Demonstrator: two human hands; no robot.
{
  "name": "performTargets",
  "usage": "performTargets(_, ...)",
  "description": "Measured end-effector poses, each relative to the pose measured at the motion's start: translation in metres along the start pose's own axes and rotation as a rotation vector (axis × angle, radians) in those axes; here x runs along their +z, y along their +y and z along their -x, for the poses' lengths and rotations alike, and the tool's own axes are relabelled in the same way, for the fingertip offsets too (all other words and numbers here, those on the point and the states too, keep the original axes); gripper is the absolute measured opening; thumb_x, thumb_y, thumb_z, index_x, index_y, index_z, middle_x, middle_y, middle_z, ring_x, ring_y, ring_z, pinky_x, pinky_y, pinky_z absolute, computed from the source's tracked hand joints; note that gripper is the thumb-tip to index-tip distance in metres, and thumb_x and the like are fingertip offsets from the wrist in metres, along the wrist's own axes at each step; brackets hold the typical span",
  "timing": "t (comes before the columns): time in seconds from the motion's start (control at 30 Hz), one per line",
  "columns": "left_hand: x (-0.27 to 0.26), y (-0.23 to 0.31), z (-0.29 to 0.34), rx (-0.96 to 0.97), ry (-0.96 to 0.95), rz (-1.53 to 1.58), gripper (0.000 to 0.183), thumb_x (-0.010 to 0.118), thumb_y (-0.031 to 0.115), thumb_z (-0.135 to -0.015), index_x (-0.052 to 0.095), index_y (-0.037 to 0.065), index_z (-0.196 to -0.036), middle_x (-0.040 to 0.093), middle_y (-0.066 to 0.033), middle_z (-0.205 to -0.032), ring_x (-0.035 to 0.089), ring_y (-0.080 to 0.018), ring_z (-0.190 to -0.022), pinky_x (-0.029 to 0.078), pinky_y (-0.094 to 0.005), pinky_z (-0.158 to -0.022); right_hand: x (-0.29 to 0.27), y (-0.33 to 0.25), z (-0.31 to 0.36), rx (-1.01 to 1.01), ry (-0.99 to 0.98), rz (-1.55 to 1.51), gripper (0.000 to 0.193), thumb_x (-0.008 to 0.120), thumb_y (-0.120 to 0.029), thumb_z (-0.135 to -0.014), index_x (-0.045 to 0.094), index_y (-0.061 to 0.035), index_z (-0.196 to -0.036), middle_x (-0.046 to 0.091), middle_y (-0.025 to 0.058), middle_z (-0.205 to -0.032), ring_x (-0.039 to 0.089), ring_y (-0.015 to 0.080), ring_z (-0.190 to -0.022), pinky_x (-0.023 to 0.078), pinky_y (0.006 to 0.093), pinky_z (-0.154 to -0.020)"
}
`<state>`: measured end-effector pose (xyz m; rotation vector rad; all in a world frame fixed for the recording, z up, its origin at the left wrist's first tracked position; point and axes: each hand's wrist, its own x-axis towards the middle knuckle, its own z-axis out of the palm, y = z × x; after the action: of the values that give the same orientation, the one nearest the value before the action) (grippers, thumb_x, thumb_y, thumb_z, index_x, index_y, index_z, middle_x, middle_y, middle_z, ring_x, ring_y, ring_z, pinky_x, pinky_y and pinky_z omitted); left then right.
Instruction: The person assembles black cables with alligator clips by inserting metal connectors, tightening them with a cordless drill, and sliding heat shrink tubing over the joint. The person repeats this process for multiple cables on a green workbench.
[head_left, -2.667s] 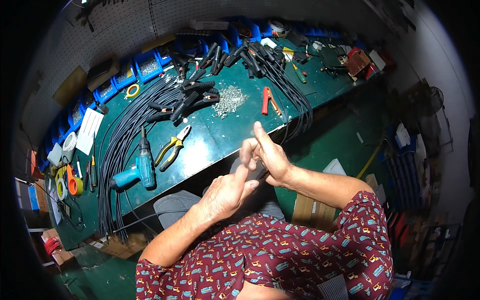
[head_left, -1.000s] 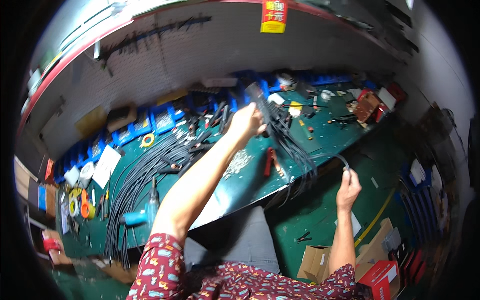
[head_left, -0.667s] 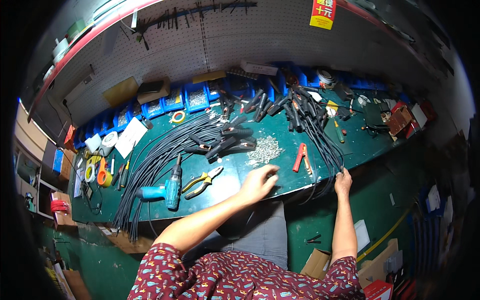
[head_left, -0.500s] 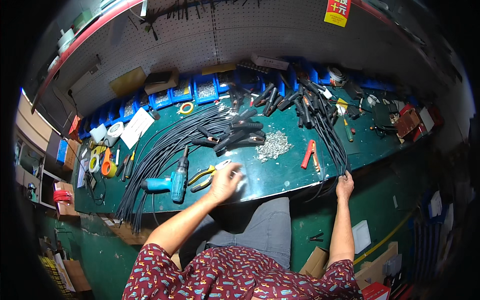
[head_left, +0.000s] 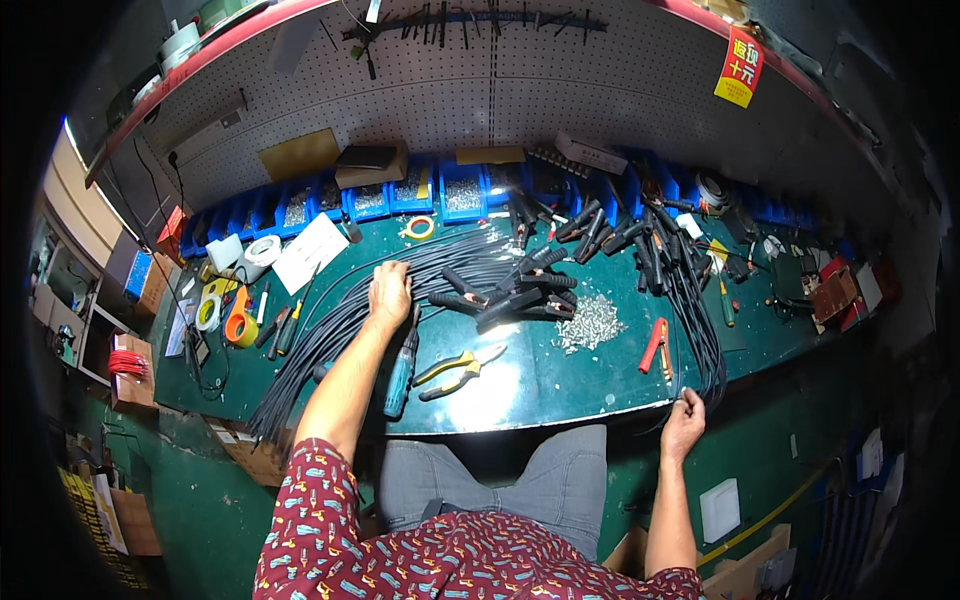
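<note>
1. The green workbench (head_left: pixel 570 375) spans the view, with the yellow-and-black pliers (head_left: pixel 468 368) lying near its front edge.
2. The row of blue bins (head_left: pixel 462 190) curves along the back, well beyond the pliers; several bins hold small metal parts.
3. The left cable bundle (head_left: pixel 305 365), black and fanned out, sweeps from beyond the pliers round to their left.
4. The right cable bundle (head_left: pixel 703 345) lies well to the right of the pliers and bends down over the bench edge.
5. A cluster of black clamps (head_left: pixel 520 298) sits just beyond the pliers and slightly to their right.
6. The teal drill (head_left: pixel 399 380) lies just left of the pliers, partly hidden by the left forearm.
7. A heap of small silvery pieces (head_left: pixel 590 325) is right of the pliers and a little beyond.
8. The left hand (head_left: pixel 390 290), left of the pliers and farther back, is palm down over the left cable bundle, fingers loosely bent; I cannot tell whether it grips any.
9. The right hand (head_left: pixel 683 428), well right of the pliers and nearer the person, has curled fingers beside the right cable bundle's lower bend; any hold is unclear.
10. A red clamp (head_left: pixel 652 345) lies right of the pliers, past the heap.
</note>
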<state>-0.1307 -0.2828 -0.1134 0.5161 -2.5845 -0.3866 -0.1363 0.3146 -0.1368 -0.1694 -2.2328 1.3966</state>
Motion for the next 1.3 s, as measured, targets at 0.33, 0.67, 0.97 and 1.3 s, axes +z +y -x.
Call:
performTargets(0.33,0.036,-0.011,-0.046,0.117,-0.217,-0.147,0.023,0.063,0.011,-0.09,0.067,0.008,-0.112,0.064,-0.0149,-0.115,0.059,-0.034,-0.114,0.052,-0.0452,-0.094,0.046,-0.066,0.05,-0.11,-0.267,-0.048,0.019,0.06,0.002,-0.093,0.07,0.0056,-0.108,0.066,0.0079,-0.105,0.059,0.0088,-0.08,0.047,0.0215,-0.066)
performTargets(0.67,0.046,-0.02,-0.056,0.192,-0.234,-0.284,0.017,0.06,0.015,-0.094,0.059,0.005,-0.107,0.062,-0.0158,-0.111,0.06,-0.034,-0.11,0.052,-0.0466,-0.09,0.189,-0.159,-0.021,-0.633,-0.508,0.023,0.038,0.069,-0.003,-0.083,0.064,0.0002,-0.12,0.065,0.0197,-0.118,0.062,0.0364,-0.11,0.048,0.0424,-0.098)
performTargets(0.97,0.047,-0.02,-0.053,0.181,-0.307,-0.227,0.021,0.064,0.016,-0.093,0.059,0.006,-0.111,0.061,-0.0185,-0.112,0.059,-0.0375,-0.112,0.051,-0.0488,-0.093,0.246,-0.159,-0.064,-0.708,-0.724,0.261,0.048,0.073,-0.002,-0.081,0.056,-0.0096,-0.126,0.062,0.013,-0.119,0.055,0.0356,-0.119,0.043,0.047,-0.1)
performTargets(1.3,0.026,-0.032,-0.072,-0.014,-0.379,0.315,0.028,0.074,0.028,-0.089,0.059,0.007,-0.098,0.069,-0.0164,-0.093,0.067,-0.037,-0.094,0.051,-0.0471,-0.082,0.232,-0.167,-0.077,-0.33,-0.468,-0.307,0.033,0.064,-0.007,-0.094,0.056,-0.0005,-0.125,0.063,0.0114,-0.108,0.062,0.0222,-0.096,0.051,0.0334,-0.085)
